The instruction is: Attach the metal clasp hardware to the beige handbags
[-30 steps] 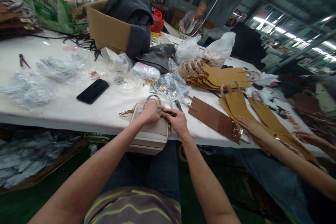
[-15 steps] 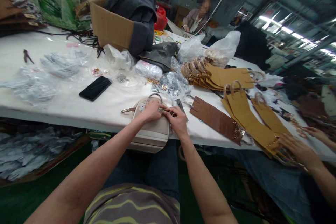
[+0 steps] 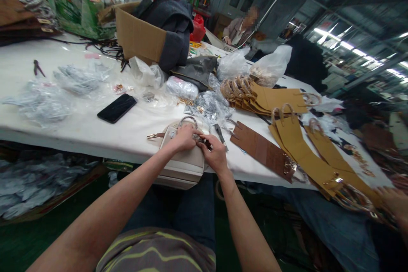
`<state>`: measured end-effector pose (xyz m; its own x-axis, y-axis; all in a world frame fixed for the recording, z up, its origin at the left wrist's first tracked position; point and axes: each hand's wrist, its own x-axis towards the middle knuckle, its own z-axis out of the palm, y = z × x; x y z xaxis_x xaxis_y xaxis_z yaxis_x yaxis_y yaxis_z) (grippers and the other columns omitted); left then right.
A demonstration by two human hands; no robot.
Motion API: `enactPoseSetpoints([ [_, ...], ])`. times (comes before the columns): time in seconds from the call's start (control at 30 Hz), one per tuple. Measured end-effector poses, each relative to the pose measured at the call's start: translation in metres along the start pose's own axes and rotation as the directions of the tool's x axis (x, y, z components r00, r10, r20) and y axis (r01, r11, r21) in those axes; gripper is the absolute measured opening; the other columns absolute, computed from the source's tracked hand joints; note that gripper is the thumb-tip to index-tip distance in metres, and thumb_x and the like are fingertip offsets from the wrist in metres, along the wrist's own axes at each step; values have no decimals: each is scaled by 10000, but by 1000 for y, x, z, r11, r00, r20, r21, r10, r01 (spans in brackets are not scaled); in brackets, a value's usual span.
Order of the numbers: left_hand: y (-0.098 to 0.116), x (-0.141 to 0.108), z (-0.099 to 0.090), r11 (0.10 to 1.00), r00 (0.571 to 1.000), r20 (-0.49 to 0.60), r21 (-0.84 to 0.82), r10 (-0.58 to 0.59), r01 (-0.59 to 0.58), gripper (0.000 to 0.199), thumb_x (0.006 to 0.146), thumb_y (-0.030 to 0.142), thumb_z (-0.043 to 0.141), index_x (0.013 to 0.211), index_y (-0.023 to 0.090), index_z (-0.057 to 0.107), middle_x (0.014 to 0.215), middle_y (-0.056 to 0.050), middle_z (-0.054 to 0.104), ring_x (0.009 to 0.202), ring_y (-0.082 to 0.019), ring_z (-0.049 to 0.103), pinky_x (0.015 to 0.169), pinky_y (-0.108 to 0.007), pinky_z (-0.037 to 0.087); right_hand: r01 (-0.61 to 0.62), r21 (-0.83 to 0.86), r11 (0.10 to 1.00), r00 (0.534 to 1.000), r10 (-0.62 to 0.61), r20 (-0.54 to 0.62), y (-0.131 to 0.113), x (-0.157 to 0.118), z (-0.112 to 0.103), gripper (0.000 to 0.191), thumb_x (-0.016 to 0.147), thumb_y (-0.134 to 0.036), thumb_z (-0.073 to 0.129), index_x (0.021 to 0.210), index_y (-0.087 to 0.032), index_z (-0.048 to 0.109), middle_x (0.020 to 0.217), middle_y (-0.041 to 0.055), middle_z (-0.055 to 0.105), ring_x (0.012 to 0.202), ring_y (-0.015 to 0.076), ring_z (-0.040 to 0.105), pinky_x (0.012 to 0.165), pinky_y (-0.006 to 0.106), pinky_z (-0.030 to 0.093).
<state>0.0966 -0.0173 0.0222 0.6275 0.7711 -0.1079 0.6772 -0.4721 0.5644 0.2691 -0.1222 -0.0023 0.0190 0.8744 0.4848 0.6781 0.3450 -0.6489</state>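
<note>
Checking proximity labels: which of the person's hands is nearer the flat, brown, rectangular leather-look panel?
Right. The right hand is at the cream, boxy leather-look bag, left of the panel; the left hand is on the same bag, farther left.

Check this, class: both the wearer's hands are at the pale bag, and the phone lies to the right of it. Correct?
Wrong side: the head view shows the phone lying left of the pale bag. The left hand and right hand are indeed at the bag.
</note>
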Motion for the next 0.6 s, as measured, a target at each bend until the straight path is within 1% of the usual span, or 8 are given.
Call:
enactPoseSetpoints([
  [0.13, 0, 1, -1, 1000, 1000, 18, 3, 19, -19, 443, 974, 287, 720, 1403, 306, 832, 1294, -145, 707, 1343, -388, 611, 1202, -511, 476, 17, -2, 1000, 1000, -17, 8, -1, 4, 0, 149, 1051, -298, 746, 1175, -245, 809, 1155, 94, 819, 1023, 263, 762, 880, 397, 632],
  [0.23, 1, 2, -3, 1000, 1000, 23, 8, 20, -20, 456, 974, 291, 718, 1418, 296, 823, 1281, -150, 702, 1338, -388, 616, 1202, -521, 476, 35, -17, 999, 999, -34, 25, 0, 5, -1, 153, 1057, -277, 738, 1183, -244, 818, 1157, 94, 813, 1087, 270, 758, 967, 413, 628],
  [0.3, 2, 1, -3, 1000, 1000, 24, 14, 14, -14, 470, 975, 279, 707, 1433, 287, 814, 1290, -155, 699, 1333, -386, 622, 1202, -523, 479, 47, -45, 998, 998, -45, 45, 2, 5, -2, 196, 1069, -290, 725, 1229, -249, 829, 1211, 106, 796, 1149, 279, 747, 1041, 432, 618],
  [0.43, 1, 0, -2, 1000, 1000, 18, 6, 11, -11, 487, 979, 255, 683, 1450, 275, 803, 1316, -155, 704, 1364, -382, 613, 1229, -523, 466, 64, -125, 990, 994, -52, 92, 8, 1, -3, 324, 1112, -342, 659, 1387, -253, 804, 1394, 151, 704, 1236, 301, 707, 1105, 471, 602],
  [0.6, -7, 4, -3, 999, 999, 19, -12, 46, -45, 526, 948, 250, 706, 1465, 283, 795, 1323, -149, 724, 1363, -377, 627, 1232, -513, 476, 73, -180, 981, 989, -48, 140, 12, -1, -2, 364, 1135, -366, 617, 1432, -233, 782, 1386, 175, 688, 1272, 325, 671, 1127, 513, 590],
])
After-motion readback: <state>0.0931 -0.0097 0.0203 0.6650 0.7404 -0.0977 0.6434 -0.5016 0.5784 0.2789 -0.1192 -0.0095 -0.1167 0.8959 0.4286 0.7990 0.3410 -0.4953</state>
